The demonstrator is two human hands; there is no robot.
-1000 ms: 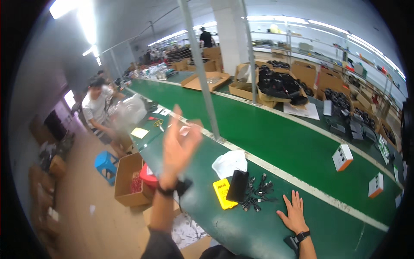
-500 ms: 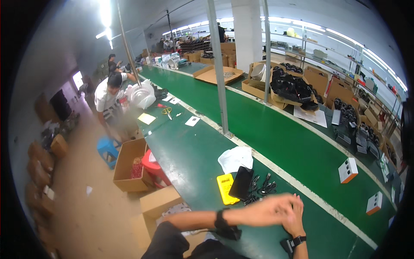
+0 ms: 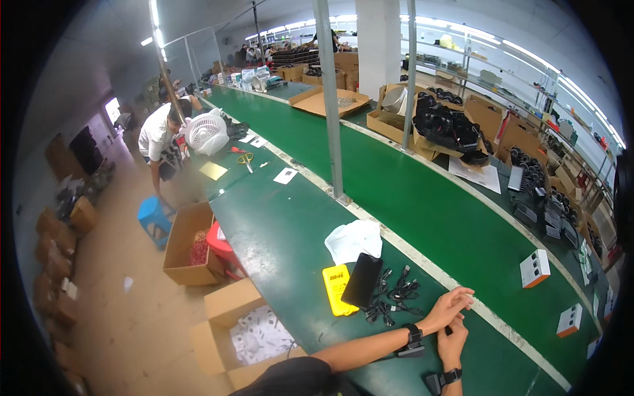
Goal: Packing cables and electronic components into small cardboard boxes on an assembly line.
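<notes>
**Layout of the workbench and its surroundings**

The left hand (image 3: 449, 307) lies on the table (image 3: 290, 237) near its right side, directly above and touching the right hand (image 3: 452, 340). Just left of both hands sits a tangle of cables (image 3: 395, 300); left of these a flat slab (image 3: 361, 280) rests partly on a card (image 3: 338, 289). A crumpled bag (image 3: 355, 239) lies farther off, behind the slab. Two small boxes (image 3: 534, 268) stand to the right on the conveyor belt (image 3: 422, 198). Open cartons (image 3: 188, 244) stand on the floor left of the table. Far left, a person (image 3: 158, 135) bends beside a fan (image 3: 206, 132).
</notes>
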